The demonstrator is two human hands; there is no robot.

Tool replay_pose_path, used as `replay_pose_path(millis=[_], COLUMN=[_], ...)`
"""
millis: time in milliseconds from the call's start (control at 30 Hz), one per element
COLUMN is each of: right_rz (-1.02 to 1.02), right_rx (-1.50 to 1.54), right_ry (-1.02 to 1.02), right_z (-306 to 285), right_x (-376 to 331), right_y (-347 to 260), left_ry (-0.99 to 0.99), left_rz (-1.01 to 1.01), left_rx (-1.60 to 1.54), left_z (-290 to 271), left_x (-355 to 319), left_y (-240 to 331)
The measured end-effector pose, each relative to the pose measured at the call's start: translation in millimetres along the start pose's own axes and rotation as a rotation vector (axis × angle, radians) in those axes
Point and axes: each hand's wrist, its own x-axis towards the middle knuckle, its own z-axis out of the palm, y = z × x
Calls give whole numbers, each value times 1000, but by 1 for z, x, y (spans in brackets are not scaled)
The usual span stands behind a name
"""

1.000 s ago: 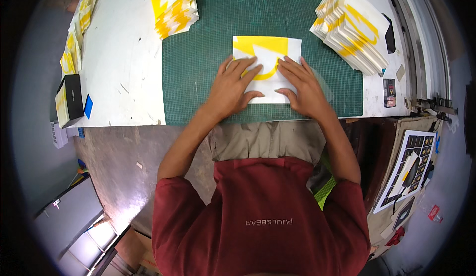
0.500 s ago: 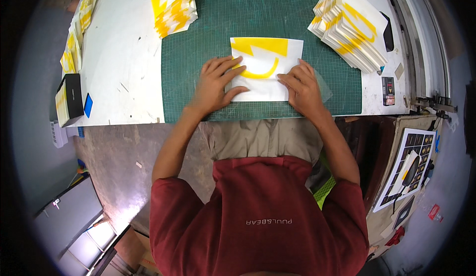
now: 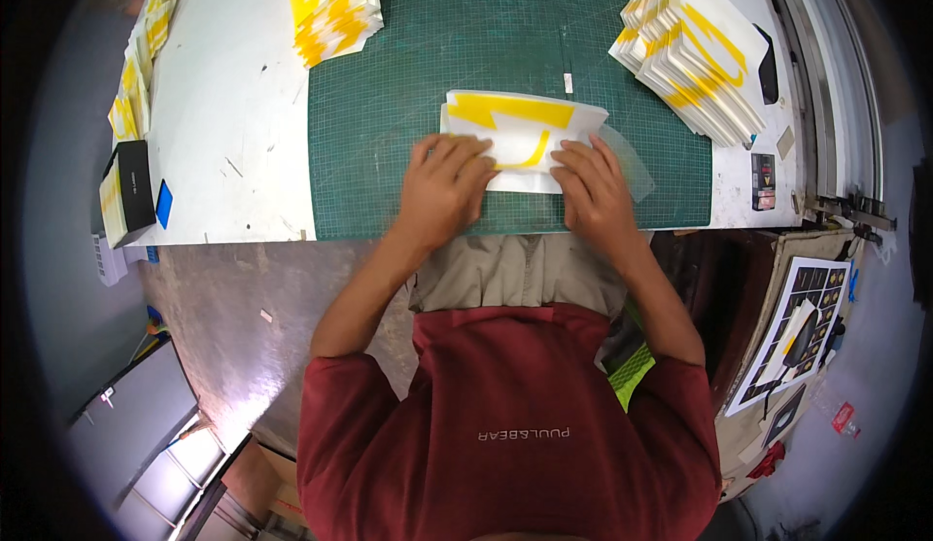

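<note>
A white sheet with yellow shapes lies on the green cutting mat near its front edge. My left hand presses flat on the sheet's lower left part. My right hand presses on its lower right part, fingers spread. A clear film piece sticks out from under the sheet beside my right hand. Neither hand grips anything; both lie flat on the sheet.
A tall fanned stack of similar yellow-and-white sheets stands at the mat's far right. Another stack lies at the far left of the mat. A black box sits at the table's left edge. Printed sheets lie low to the right.
Both hands have slid toward me over the sheet, and the sheet sits slightly lower and more tilted than before. The clear film now shows at its right.
</note>
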Motion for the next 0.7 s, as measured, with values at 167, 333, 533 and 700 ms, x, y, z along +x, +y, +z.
replay_pose_path(millis=[167, 333, 533, 700], right_rz=[12, 29, 25, 54], right_rx=[59, 86, 99, 101], right_ry=[-47, -77, -112, -120], right_z=[4, 1, 4, 4], right_x=[-18, -11, -21, -26], right_y=[0, -1, -10, -15], left_ry=[48, 20, -137, -221], left_rz=[57, 115, 21, -45], left_rx=[36, 49, 70, 13], left_z=[4, 4, 12, 14], left_x=[0, 3, -17, -22], left_y=[7, 2, 35, 46])
